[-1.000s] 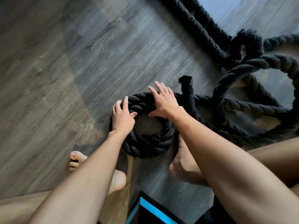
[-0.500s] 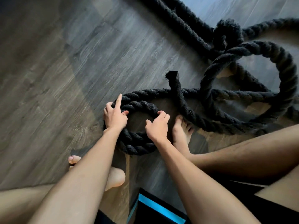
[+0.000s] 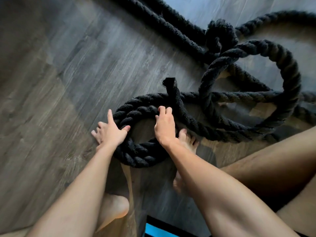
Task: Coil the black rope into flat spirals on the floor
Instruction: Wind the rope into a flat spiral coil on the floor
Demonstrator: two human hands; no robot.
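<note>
The black rope (image 3: 136, 151) lies on the wooden floor (image 3: 59, 82), partly coiled. My left hand (image 3: 111, 132) presses the coil's left edge, fingers spread, thumb hooked inside. My right hand (image 3: 165, 127) grips the coil's upper-right turn, fingers curled.

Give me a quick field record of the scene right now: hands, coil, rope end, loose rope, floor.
left hand: fingers spread on the coil's left edge, thumb over the rope
right hand: fingers curled over the coil's upper right strand
coil: about two turns, open centre, lying on the floor
rope end: frayed tip crossing over the coil's top, pointing away
loose rope: big raised loop and tangle to the right
floor: grey wood planks
right foot: toes touching the rope beside the coil
</note>
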